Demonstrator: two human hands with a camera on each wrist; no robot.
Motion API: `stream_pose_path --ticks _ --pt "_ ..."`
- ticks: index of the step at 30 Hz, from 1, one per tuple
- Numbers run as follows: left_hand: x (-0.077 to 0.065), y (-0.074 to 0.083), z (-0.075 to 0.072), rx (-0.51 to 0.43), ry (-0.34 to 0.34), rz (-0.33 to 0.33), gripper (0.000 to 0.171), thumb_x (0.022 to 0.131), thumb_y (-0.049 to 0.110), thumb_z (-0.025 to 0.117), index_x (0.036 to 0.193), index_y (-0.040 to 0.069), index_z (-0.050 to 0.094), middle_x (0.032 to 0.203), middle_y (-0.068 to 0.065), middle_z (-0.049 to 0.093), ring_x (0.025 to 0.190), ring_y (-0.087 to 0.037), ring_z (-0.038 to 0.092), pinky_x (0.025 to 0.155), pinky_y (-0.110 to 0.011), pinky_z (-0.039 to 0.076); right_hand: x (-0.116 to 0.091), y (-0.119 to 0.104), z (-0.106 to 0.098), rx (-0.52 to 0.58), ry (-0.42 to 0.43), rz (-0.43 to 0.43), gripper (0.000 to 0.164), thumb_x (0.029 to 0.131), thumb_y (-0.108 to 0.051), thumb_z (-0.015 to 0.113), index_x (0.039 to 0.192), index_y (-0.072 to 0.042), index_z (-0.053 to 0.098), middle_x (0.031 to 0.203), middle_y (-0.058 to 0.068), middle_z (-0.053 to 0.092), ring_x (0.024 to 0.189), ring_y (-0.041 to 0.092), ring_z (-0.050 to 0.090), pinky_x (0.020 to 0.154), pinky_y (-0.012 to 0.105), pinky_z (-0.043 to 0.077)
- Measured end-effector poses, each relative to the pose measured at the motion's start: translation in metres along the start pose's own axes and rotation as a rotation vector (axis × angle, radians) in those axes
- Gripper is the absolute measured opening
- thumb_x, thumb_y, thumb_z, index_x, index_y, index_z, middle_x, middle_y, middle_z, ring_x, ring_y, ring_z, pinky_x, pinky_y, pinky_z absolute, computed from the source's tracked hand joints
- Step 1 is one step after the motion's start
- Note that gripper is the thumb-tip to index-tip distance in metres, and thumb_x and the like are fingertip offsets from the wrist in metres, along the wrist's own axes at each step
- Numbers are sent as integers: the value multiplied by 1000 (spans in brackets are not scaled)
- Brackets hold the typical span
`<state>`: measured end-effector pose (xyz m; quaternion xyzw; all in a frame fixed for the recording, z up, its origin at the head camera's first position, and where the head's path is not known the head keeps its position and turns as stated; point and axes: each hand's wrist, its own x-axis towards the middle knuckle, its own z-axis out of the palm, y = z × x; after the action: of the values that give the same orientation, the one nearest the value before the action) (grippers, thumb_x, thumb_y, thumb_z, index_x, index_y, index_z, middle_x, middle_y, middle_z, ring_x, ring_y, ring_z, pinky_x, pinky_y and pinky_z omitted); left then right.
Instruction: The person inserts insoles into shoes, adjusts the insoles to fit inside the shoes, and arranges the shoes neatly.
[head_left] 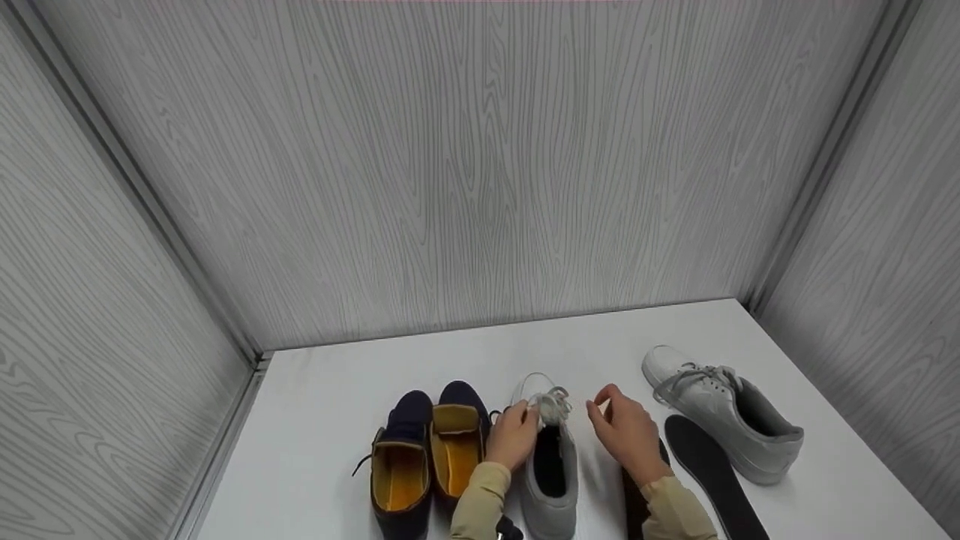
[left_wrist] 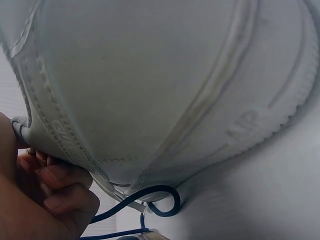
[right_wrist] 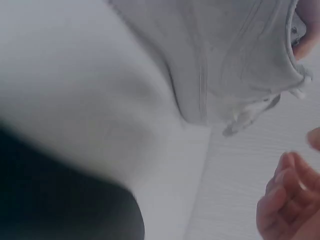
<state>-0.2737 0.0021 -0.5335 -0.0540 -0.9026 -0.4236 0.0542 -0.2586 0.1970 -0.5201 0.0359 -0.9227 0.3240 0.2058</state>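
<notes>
A white lace-up sneaker (head_left: 553, 517) stands on the white table, toe pointing away, with its dark inside showing. My left hand (head_left: 512, 435) pinches the edge of its opening beside the laces (head_left: 553, 406); up close in the left wrist view, the left hand (left_wrist: 45, 195) is at the collar of the shoe. To the right of that sneaker, my right hand (head_left: 626, 433) hovers with loosely bent fingers, holding nothing. Bent fingers of the right hand (right_wrist: 290, 200) also show in the right wrist view, apart from the shoe.
Two navy shoes with yellow insides (head_left: 401, 480) stand left of the sneaker. A second white sneaker (head_left: 720, 409) lies angled at the right. Beside it is a black insole (head_left: 705, 457); another dark insole (head_left: 634, 502) lies partly under my right forearm. Grey panels (head_left: 480, 172) enclose the table.
</notes>
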Motion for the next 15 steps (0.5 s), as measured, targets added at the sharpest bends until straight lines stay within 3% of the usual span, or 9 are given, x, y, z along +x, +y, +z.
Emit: stream_pose_path --ticks 4,9,15 --pt "0 0 1 3 7 -4 31 96 32 47 69 18 43 61 2 35 55 -17 39 54 -31 30 -11 13 -16 -178 10 61 18 85 -27 62 93 -11 57 59 -3 48 47 18 46 43 36 35" --pt "-1 0 2 -13 3 -8 31 96 31 48 69 18 42 61 2 34 55 -16 38 54 -30 29 -26 30 -26 -231 -74 173 27 86 -27 59 99 -4 53 71 7 57 54 26 55 44 41 40" --pt "-1 1 1 -32 -17 0 30 97 30 46 70 17 43 61 2 35 54 -14 35 55 -29 29 -52 42 -29 -275 -209 296 63 85 -42 58 121 7 41 93 27 56 76 48 59 54 52 45"
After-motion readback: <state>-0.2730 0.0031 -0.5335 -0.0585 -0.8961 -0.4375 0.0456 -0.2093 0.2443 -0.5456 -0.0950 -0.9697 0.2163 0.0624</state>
